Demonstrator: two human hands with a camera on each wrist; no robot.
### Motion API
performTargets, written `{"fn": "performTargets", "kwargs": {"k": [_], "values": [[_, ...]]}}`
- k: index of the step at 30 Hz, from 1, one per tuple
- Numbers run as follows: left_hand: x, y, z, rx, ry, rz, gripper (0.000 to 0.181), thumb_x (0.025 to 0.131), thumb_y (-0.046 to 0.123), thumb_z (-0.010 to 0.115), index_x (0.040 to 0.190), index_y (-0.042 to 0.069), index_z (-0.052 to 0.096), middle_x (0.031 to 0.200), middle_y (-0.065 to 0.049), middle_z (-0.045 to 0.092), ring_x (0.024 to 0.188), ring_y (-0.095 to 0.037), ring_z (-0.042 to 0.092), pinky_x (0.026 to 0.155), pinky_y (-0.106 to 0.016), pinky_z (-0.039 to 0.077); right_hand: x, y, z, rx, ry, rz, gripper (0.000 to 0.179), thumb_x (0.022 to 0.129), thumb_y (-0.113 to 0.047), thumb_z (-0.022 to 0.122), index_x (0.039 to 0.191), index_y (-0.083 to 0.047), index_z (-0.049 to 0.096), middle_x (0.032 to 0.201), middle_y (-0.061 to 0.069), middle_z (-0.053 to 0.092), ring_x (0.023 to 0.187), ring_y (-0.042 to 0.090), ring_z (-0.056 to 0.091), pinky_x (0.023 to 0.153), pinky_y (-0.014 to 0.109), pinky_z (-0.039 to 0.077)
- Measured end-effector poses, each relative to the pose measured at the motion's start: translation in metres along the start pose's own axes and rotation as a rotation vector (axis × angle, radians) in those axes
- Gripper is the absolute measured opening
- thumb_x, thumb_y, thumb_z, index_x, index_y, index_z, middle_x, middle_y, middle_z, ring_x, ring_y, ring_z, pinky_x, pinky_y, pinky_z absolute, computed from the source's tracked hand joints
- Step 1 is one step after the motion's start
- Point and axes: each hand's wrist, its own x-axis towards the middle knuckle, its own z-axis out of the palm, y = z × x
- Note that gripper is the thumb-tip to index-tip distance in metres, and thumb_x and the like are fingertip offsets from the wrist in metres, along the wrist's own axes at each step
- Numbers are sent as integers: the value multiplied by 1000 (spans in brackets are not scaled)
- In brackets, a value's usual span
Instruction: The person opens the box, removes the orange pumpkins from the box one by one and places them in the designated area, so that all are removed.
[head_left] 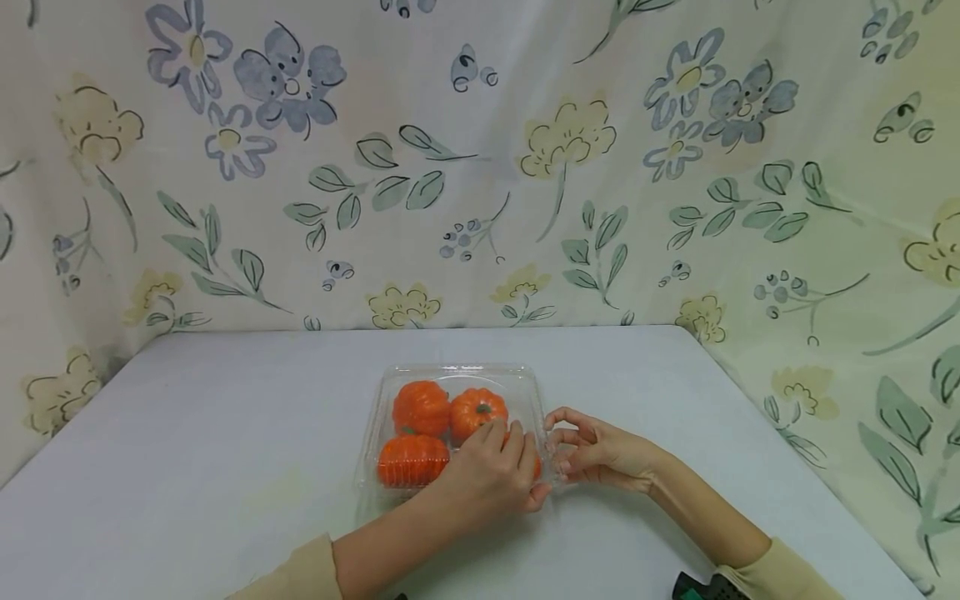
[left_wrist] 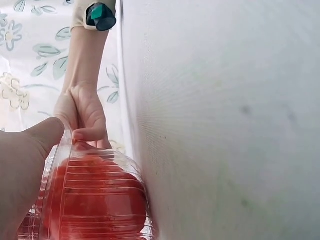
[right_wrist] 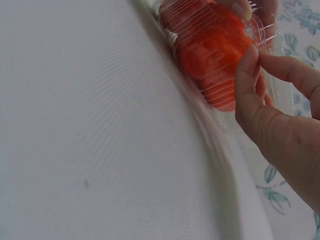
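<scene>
White cloth (head_left: 465,167) printed with blue flowers, yellow blooms and green leaves fills the far side of my head view and wraps round behind the table (head_left: 225,433). That table has a pale, plain top; I can see its far edge, both side edges and both far corners.

Next in size is the clear plastic box (head_left: 457,368), about midway between the table's left and right edges and a little short of the far edge. I see ribbed walls on it, its right side turned towards the table's right edge.

Two beige sleeves (head_left: 300,575) reach in from the near side. I have the left hand (head_left: 491,475) lying over the box's near right part, its fingers on top and the thumb (left_wrist: 47,132) against the rim; whether it truly grips, I cannot tell. On the box's right side, the right hand (head_left: 600,446) has its fingers curled, pinching the plastic rim with the thumb.

Inside the box I count three orange pumpkins (head_left: 421,408), plus part of another orange piece (head_left: 537,467) showing past the left hand. Strapped on the right sleeve is a dark device (head_left: 708,587). Smallest, I make out a green stem (head_left: 483,408) on the far right pumpkin.
</scene>
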Motion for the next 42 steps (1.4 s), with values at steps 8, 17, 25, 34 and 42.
{"fn": "performTargets", "kwargs": {"k": [8, 17, 25, 34, 42], "values": [[0, 3, 7, -1, 66, -34, 52, 87, 61, 72, 98, 12, 83, 95, -3, 81, 81, -16, 75, 79, -25, 63, -1, -2, 1, -1, -6, -10, 41, 97, 6, 59, 127, -18, 47, 116, 1, 57, 103, 13, 64, 93, 30, 59], [6, 1, 9, -49, 123, -74, 45, 85, 54, 76, 87, 9, 76, 86, -1, 79, 72, -14, 74, 72, -24, 62, 3, 2, 5, -19, -57, -28, 49, 96, 7, 64, 128, -24, 44, 124, 0, 61, 106, 13, 68, 94, 30, 58], [2, -3, 7, -71, 90, -63, 47, 85, 56, 77, 91, 10, 78, 92, -3, 80, 78, -15, 76, 77, -24, 63, 5, 3, 6, -12, -44, -12, 49, 95, 9, 62, 127, -23, 43, 128, 2, 60, 111, 16, 67, 92, 27, 59], [-1, -3, 9, -56, 116, -54, 46, 83, 55, 77, 90, 10, 79, 91, -3, 81, 79, -16, 75, 78, -25, 63, 4, 1, 9, -14, -15, 8, 51, 94, 10, 65, 128, -21, 43, 124, 3, 59, 110, 16, 68, 92, 27, 60], [-3, -4, 8, -63, 100, -40, 44, 85, 54, 75, 92, 11, 80, 93, -2, 80, 81, -16, 76, 80, -25, 63, 3, 2, 9, 1, -16, 12, 52, 93, 12, 63, 128, -21, 43, 124, 4, 57, 110, 15, 67, 91, 27, 60]]}}
